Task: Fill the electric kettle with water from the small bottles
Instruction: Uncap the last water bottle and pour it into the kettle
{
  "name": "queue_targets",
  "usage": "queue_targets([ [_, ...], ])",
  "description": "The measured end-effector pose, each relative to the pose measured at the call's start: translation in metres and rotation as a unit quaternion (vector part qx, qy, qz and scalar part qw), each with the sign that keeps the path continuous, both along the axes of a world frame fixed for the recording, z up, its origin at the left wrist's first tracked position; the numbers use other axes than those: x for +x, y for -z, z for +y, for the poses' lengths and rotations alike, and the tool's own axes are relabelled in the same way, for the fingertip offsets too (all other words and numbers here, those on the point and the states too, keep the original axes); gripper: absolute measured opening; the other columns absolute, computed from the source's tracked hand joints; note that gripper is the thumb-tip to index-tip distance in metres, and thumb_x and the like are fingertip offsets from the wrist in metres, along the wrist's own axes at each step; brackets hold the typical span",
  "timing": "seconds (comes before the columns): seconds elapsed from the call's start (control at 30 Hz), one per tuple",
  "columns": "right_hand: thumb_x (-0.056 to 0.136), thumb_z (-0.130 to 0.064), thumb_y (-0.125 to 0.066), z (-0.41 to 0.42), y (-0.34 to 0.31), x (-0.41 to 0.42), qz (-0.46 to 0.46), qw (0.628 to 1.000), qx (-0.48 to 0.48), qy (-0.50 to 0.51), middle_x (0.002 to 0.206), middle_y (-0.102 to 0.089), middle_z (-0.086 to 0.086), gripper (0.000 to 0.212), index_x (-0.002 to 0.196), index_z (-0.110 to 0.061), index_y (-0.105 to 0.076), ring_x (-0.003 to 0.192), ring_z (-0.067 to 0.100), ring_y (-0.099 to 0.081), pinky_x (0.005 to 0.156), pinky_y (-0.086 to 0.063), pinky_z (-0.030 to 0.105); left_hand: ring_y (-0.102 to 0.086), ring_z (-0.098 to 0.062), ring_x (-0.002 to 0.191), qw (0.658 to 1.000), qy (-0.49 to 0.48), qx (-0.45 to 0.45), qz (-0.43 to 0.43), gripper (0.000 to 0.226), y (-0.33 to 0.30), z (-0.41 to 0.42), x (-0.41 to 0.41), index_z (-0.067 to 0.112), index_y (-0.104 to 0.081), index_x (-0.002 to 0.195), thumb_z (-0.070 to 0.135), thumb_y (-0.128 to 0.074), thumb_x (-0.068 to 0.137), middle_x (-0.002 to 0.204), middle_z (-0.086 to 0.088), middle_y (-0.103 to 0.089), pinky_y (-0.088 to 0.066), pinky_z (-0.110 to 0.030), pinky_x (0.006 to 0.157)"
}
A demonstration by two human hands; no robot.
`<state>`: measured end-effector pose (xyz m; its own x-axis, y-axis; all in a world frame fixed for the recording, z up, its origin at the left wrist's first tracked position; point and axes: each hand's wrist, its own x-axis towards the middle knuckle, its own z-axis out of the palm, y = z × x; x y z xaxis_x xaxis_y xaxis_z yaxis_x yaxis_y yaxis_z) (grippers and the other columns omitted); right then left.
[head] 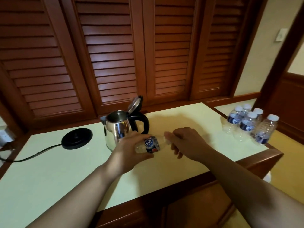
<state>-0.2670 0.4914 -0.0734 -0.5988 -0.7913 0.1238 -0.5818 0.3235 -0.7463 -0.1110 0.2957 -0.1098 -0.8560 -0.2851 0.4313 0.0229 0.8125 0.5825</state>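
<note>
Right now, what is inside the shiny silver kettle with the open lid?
The shiny silver kettle shows bare metal inner wall below its raised lid. Its bottom is hidden by the rim, so any water there cannot be seen.

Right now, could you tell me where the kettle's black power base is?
In the head view, the power base lies on the pale counter, left of the open kettle and apart from it.

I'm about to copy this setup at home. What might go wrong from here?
The bottle lies almost sideways between the left hand and right hand, which is at the cap end; uncapped like that, it may spill on the table. The power base sits nearby, so spilled water might reach it.
</note>
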Motion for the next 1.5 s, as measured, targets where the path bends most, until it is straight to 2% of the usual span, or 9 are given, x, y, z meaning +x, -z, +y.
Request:
queue_targets([
  [0.1, 0.097, -0.04, -0.067, 0.019, 0.0, -0.014, -0.012, 1.0, -0.011, -0.003, 0.085, -0.075, -0.002, 0.023, 0.108, -0.021, -0.069, 0.073, 0.014, -0.074, 0.063, -0.061, 0.023, -0.059, 0.005, 0.106, 1.0, 0.011, 0.02, -0.012, 0.064, 0.004, 0.011, -0.019, 0.033, -0.067, 0.134, 0.034, -0.092, 0.076, 0.115, 0.016, -0.062, -0.049, -0.009, 0.085],
  [0.37, 0.096, -0.047, -0.066, 0.069, -0.003, -0.053, 0.012, 0.998, 0.023, 0.062, 0.079, -0.074, -0.001, 0.029, 0.098, -0.019, -0.068, 0.064, 0.012, -0.072, 0.054, -0.056, 0.019, -0.06, 0.001, 0.103, 0.998, 0.056, 0.025, -0.027, 0.066, 0.019, 0.056, -0.084, 0.038, -0.064, 0.136, 0.042, -0.091, 0.076, 0.115, 0.016, -0.066, -0.053, -0.028, 0.092],
  [0.53, 0.094, -0.043, -0.07, 0.108, -0.011, -0.087, 0.052, 0.987, 0.017, 0.148, 0.077, -0.073, -0.001, 0.025, 0.093, -0.019, -0.071, 0.061, 0.012, -0.072, 0.06, -0.063, 0.034, -0.045, -0.013, 0.139, 0.987, 0.053, 0.048, -0.142, 0.098, 0.042, 0.077, -0.128, 0.03, -0.036, 0.159, 0.049, -0.088, 0.078, 0.153, 0.008, -0.045, -0.041, -0.032, 0.11],
  [0.63, 0.092, -0.038, -0.073, 0.131, -0.022, -0.111, 0.098, 0.975, 0.03, 0.199, 0.073, -0.073, 0.001, 0.022, 0.083, -0.018, -0.071, 0.058, 0.014, -0.072, 0.063, -0.063, 0.042, -0.046, -0.012, 0.139, 0.981, 0.059, 0.035, -0.18, 0.092, 0.06, 0.086, -0.146, 0.019, -0.041, 0.157, 0.051, -0.082, 0.082, 0.155, 0.006, -0.046, -0.037, -0.023, 0.106],
  [0.7, 0.09, -0.034, -0.075, 0.145, -0.03, -0.129, 0.133, 0.958, 0.064, 0.245, 0.073, -0.073, 0.006, 0.024, 0.077, -0.015, -0.07, 0.062, 0.02, -0.072, 0.064, -0.061, 0.041, -0.046, -0.013, 0.14, 0.977, 0.057, 0.006, -0.207, 0.087, 0.073, 0.091, -0.152, 0.018, -0.044, 0.155, 0.06, -0.073, 0.084, 0.156, 0.007, -0.046, -0.039, -0.028, 0.111],
  [0.83, 0.087, -0.038, -0.072, 0.171, -0.044, -0.162, 0.166, 0.925, 0.135, 0.315, 0.077, -0.072, 0.009, 0.029, 0.084, -0.009, -0.073, 0.074, 0.026, -0.07, 0.063, -0.057, 0.037, -0.032, -0.017, 0.153, 0.97, 0.016, -0.096, -0.222, 0.08, 0.099, 0.095, -0.154, 0.028, -0.044, 0.156, 0.072, -0.048, 0.089, 0.166, 0.004, -0.036, -0.023, -0.042, 0.126],
  [1.03, 0.093, -0.035, -0.072, 0.191, -0.043, -0.194, 0.162, 0.895, 0.207, 0.359, 0.1, -0.073, 0.017, 0.041, 0.112, 0.001, -0.073, 0.09, 0.032, -0.07, 0.079, -0.062, 0.042, -0.031, -0.016, 0.153, 0.972, 0.016, -0.113, -0.203, 0.073, 0.102, 0.092, -0.154, 0.027, -0.046, 0.155, 0.068, -0.052, 0.095, 0.167, 0.004, -0.035, -0.023, -0.04, 0.125],
  [1.33, 0.097, -0.029, -0.069, 0.184, -0.031, -0.208, 0.128, 0.882, 0.248, 0.381, 0.092, -0.07, 0.011, 0.031, 0.109, 0.0, -0.072, 0.081, 0.026, -0.068, 0.057, -0.052, 0.027, -0.03, -0.016, 0.154, 0.968, 0.025, -0.108, -0.225, 0.078, 0.101, 0.088, -0.153, 0.029, -0.046, 0.155, 0.073, -0.047, 0.091, 0.168, 0.004, -0.035, -0.022, -0.041, 0.126],
  [1.5, 0.098, -0.031, -0.066, 0.185, -0.029, -0.21, 0.132, 0.875, 0.248, 0.393, 0.096, -0.07, 0.012, 0.034, 0.114, -0.001, -0.07, 0.084, 0.027, -0.069, 0.075, -0.064, 0.039, -0.026, -0.016, 0.156, 0.968, 0.022, -0.107, -0.226, 0.073, 0.099, 0.09, -0.154, 0.029, -0.045, 0.157, 0.067, -0.053, 0.095, 0.169, 0.004, -0.032, -0.019, -0.04, 0.128],
])
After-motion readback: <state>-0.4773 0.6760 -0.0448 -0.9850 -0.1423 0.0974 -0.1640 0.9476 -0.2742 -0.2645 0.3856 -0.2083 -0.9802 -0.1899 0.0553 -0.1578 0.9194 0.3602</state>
